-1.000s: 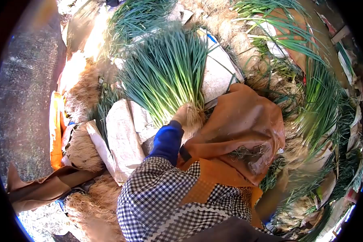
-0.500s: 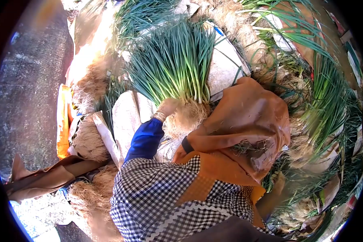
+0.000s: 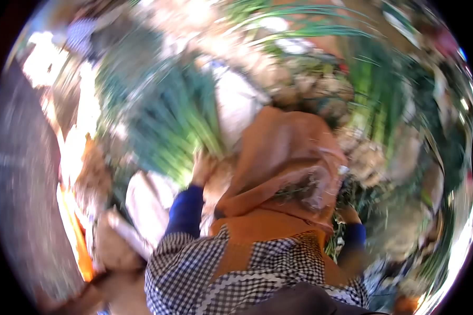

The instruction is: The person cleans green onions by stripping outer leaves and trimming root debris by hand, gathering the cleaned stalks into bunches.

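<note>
The left hand (image 3: 202, 167) touches green onions (image 3: 181, 128) near the roots (image 3: 219, 177), likely steadying them; blur hides its grip and that of the right hand (image 3: 348, 214).

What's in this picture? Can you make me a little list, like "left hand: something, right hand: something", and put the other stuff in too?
Left hand: touching the root end of a bunch of green onions; grip too blurry to tell
Right hand: low among greens; can't tell if it holds any
Between the hands: brown sheet
Right beside the bunch: white sack
Sleeves: blue at the wrists
Picture: blurry
</note>
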Tool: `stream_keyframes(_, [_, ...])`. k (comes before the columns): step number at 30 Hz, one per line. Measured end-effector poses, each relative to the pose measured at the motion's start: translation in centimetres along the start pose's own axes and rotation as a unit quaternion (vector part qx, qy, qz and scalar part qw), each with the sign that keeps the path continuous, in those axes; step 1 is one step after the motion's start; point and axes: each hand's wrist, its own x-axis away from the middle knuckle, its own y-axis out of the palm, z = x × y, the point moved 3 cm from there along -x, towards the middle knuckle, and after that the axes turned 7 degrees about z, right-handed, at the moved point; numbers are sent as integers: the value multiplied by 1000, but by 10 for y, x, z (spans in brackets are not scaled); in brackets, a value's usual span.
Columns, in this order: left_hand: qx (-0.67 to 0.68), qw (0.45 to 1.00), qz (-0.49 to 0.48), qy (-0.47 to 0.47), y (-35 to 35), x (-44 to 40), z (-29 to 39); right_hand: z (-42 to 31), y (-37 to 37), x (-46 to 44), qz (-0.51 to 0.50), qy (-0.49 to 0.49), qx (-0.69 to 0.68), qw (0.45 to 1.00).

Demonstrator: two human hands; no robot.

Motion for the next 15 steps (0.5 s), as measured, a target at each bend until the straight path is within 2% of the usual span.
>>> stream_keyframes(1, [-19, 998, -55, -13, 29, 16, 0, -9, -23, 1, -129, 308, -90, 938])
stream_keyframes(2, [47, 997, -23, -50, 19, 19, 13, -19, -61, 0, -51, 322, -47, 944])
stream_keyframes(3, [61, 995, -47, -70, 13, 18, 14, 2, -57, -11, -28, 218, 102, 970])
stream_keyframes(4, [51, 991, -71, -101, 6, 13, 16, -4, -113, -12, 164, 202, 88, 962])
stream_keyframes(5, [35, 985, -95, -141, -5, 6, 16, 0, -147, -23, 246, 220, 144, 933])
stream_keyframes(6, [97, 963, -152, -202, -16, -9, 14, 2, -195, -30, 303, 412, -114, 852])
stream_keyframes(7, [154, 928, -211, -266, -27, -18, 13, 11, -218, -43, 383, 387, -95, 833])
stream_keyframes(8, [105, 952, -172, -230, -41, -35, 18, 12, -248, -57, 390, 413, -149, 809])
stream_keyframes(9, [105, 975, -61, -185, -45, -44, 16, 11, -277, -71, 397, 435, -202, 783])
stream_keyframes(11, [183, 975, 35, -120, -83, -84, 66, 39, -282, -113, 417, 440, -193, 772])
stream_keyframes(13, [286, 954, 85, -32, -103, -114, 126, 67, -270, -157, 269, 446, -112, 846])
stream_keyframes(14, [329, 938, 104, 34, -119, -127, 167, 114, -229, -193, 278, 410, -157, 854])
stream_keyframes(15, [389, 917, 74, 43, -118, -133, 197, 125, -222, -199, 303, 316, -80, 895])
